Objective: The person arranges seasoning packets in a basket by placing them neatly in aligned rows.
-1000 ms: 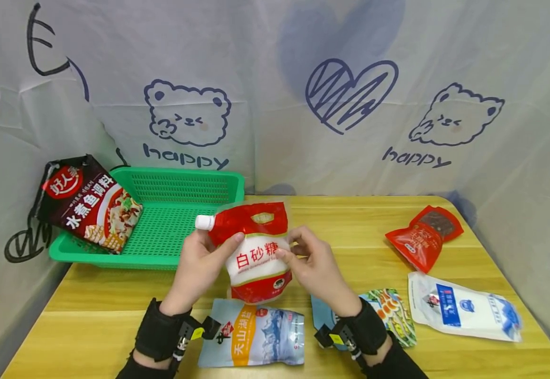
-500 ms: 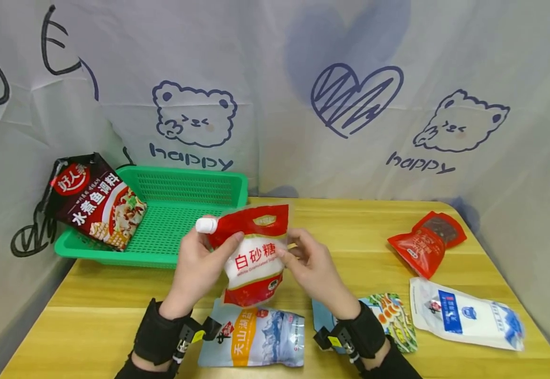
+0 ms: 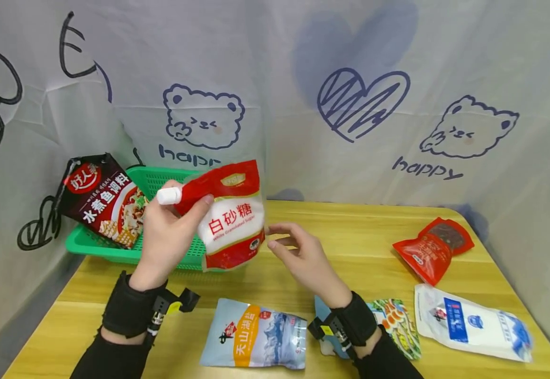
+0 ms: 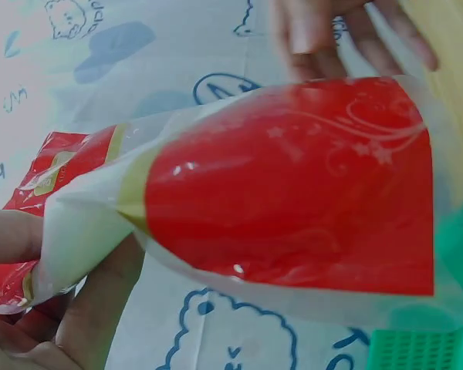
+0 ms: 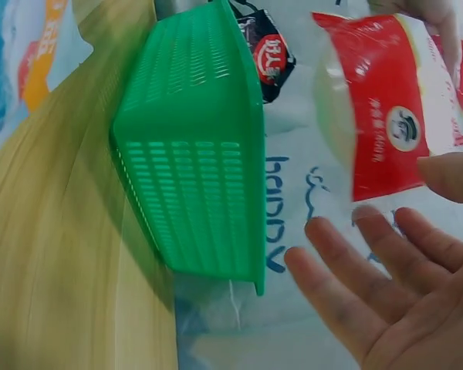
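Observation:
A red and white pouch of white granulated sugar with a white screw cap is held up in the air. My left hand grips it near the capped corner, thumb across the front and fingers behind. In the left wrist view the pouch's red bottom fills the middle. My right hand is just right of the pouch, its fingers apart and relaxed, holding nothing; the right wrist view shows these fingers spread beside the pouch. Behind and below the pouch stands a green plastic basket, partly hidden by it.
A dark seasoning packet leans in the basket's left end. A blue and orange salt pouch lies in front. At right lie a red snack packet, a white and blue salt pouch and a colourful packet partly under my right wrist.
My left hand has lifted the sugar pouch up and to the left, over the basket. The right hand has let go of the pouch's right side. The view has shifted slightly.

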Demonstrator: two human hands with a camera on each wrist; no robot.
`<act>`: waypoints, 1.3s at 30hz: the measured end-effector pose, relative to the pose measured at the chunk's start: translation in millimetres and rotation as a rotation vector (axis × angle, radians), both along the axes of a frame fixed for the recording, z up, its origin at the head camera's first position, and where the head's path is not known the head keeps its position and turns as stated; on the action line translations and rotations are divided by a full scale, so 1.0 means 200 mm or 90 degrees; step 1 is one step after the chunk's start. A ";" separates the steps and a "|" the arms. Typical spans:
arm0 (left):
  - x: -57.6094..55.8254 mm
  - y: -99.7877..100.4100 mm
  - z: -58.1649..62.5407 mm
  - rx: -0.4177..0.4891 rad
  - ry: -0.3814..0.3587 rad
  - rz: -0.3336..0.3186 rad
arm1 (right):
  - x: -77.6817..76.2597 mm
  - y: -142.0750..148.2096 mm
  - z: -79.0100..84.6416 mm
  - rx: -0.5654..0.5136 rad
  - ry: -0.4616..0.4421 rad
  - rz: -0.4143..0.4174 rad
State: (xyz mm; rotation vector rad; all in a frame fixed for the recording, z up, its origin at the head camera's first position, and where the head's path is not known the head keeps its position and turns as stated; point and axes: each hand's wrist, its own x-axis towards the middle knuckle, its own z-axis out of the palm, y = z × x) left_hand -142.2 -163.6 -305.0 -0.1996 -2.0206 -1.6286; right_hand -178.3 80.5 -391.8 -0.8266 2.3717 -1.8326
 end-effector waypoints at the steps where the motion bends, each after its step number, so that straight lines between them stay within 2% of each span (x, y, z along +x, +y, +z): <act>1: -0.01 -0.02 0.02 0.004 -0.001 0.007 | -0.01 -0.01 0.00 0.009 -0.004 0.006; 7: -0.06 -0.11 0.13 0.043 -0.003 0.035 | -0.07 -0.13 -0.03 0.058 -0.053 0.029; 10: -0.11 -0.17 0.17 0.060 -0.006 0.065 | -0.10 -0.20 -0.05 0.038 -0.125 0.047; 14: -0.18 -0.25 0.18 0.058 -0.030 0.137 | -0.14 -0.26 -0.08 -0.033 -0.245 0.041; 17: -0.24 -0.31 0.17 0.041 -0.058 0.187 | -0.17 -0.29 -0.09 -0.084 -0.303 0.017; 20: -0.30 -0.37 0.14 0.018 -0.095 0.227 | -0.19 -0.31 -0.09 -0.111 -0.329 0.003; 27: -0.43 -0.52 0.06 0.006 -0.187 0.271 | -0.18 -0.36 -0.11 -0.115 -0.334 -0.011; 33: -0.48 -0.63 -0.02 0.046 -0.288 0.313 | -0.18 -0.39 -0.11 -0.126 -0.340 -0.015; 39: -0.52 -0.72 -0.10 0.068 -0.389 0.327 | -0.17 -0.40 -0.11 -0.141 -0.348 -0.017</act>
